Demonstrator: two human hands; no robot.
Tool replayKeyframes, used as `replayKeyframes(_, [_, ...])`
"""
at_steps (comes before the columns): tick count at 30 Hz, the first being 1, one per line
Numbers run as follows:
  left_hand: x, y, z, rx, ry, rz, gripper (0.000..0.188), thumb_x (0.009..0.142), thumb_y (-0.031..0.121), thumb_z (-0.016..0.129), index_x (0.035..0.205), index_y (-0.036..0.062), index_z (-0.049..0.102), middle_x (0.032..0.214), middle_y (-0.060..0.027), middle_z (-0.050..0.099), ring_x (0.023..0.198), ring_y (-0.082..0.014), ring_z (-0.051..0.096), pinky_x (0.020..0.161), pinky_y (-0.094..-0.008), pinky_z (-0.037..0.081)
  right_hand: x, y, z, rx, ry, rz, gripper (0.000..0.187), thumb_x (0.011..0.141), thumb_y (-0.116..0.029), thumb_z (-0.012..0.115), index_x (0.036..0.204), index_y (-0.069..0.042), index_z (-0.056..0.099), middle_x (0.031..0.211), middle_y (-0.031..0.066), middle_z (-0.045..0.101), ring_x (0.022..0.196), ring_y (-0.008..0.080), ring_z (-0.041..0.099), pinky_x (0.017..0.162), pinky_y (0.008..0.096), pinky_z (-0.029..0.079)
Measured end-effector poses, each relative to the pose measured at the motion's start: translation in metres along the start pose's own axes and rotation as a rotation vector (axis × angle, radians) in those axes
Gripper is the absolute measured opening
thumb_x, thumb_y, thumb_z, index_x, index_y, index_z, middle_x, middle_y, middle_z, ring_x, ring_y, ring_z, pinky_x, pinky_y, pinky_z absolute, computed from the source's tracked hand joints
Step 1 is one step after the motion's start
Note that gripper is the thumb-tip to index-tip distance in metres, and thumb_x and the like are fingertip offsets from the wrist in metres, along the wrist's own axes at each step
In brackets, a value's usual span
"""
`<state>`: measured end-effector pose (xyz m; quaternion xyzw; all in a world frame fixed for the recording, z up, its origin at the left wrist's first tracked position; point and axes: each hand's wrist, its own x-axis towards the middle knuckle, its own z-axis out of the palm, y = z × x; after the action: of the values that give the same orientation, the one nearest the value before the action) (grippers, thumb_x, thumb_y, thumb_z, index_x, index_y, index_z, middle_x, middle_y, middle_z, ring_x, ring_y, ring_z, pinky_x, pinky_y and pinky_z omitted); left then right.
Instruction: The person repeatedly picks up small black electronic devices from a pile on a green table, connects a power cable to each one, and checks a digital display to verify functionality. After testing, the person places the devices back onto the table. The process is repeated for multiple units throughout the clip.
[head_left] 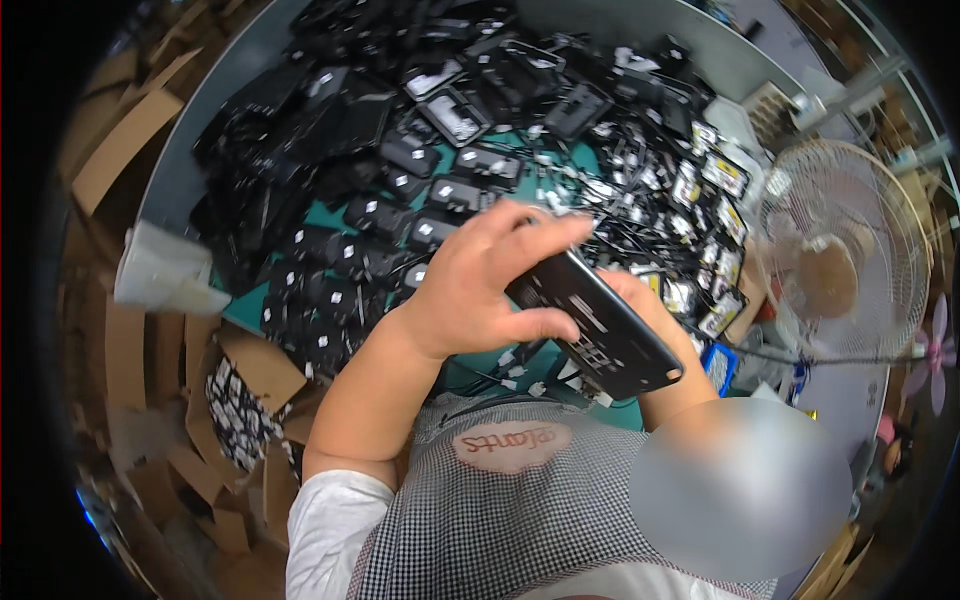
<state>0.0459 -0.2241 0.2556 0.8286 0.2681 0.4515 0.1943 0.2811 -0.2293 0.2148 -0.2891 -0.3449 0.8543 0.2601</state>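
Observation:
A flat, black rectangular plastic case (610,335) with pale printing on its face is held tilted above the front of the work surface. My left hand (470,280) grips its upper end, thumb on the near edge and fingers curled over the top. Partly hidden behind the case, my right hand (650,310) supports it along the far side; most of those fingers are out of sight. Beyond my left hand, black boxy units (375,215) with small white labels lie in rows on a green mat (320,215).
A heap of black plastic parts (330,120) fills the back left, with tangled cables (630,190) right of centre. Yellow-and-white labelled pieces (725,175) lie near a fan (835,250). A pale bin (165,270) stands left, above cardboard boxes (260,370).

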Motion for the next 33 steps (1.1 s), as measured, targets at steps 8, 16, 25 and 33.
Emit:
replayKeyframes(8, [-0.095,-0.019,0.007,-0.395,0.58,-0.836,0.028,0.094,0.027,0.067,0.095,0.0,0.059,0.085,-0.0029,0.064,0.079,-0.009,0.056,0.072,-0.0258,0.048,0.007,0.045,0.015,-0.054,-0.196,-0.257,0.067,0.089,-0.019,0.067,0.144,0.006,0.038,0.148,0.0214,0.04,0.133,0.036,0.044,0.107,0.0463,0.039])
replayKeyframes(16, [-0.095,-0.038,0.017,-1.05,0.608,-0.861,0.026,0.099,0.031,0.059,0.095,0.0053,0.057,0.085,0.0041,0.056,0.078,-0.0029,0.049,0.071,-0.02,0.045,0.035,0.03,-0.009,0.293,-0.007,-0.416,0.068,0.087,-0.025,0.057,0.145,0.004,0.035,0.14,0.0197,0.05,0.131,0.0332,0.048,0.111,0.0493,0.034])
replayKeyframes(25, [-0.068,-0.093,0.029,-0.8,0.355,-0.836,0.025,0.099,0.029,0.059,0.095,0.0051,0.056,0.086,0.0029,0.056,0.078,-0.0054,0.05,0.072,-0.0224,0.045,0.066,0.025,0.002,-0.35,0.396,-0.466,0.05,0.083,-0.019,0.075,0.123,0.004,0.053,0.107,0.0119,0.065,0.091,0.0199,0.065,0.082,0.0331,0.053])
replayKeyframes(33, [-0.046,-0.298,-0.078,0.489,0.475,-0.972,0.053,0.084,0.038,0.071,0.12,0.0013,0.061,0.116,-0.0199,0.063,0.102,-0.0317,0.063,0.09,-0.0393,0.05,0.084,0.008,-0.021,-0.166,0.541,-0.41,0.049,0.081,-0.009,0.068,0.121,0.009,0.047,0.097,0.021,0.065,0.066,0.0259,0.068,0.051,0.0302,0.057])
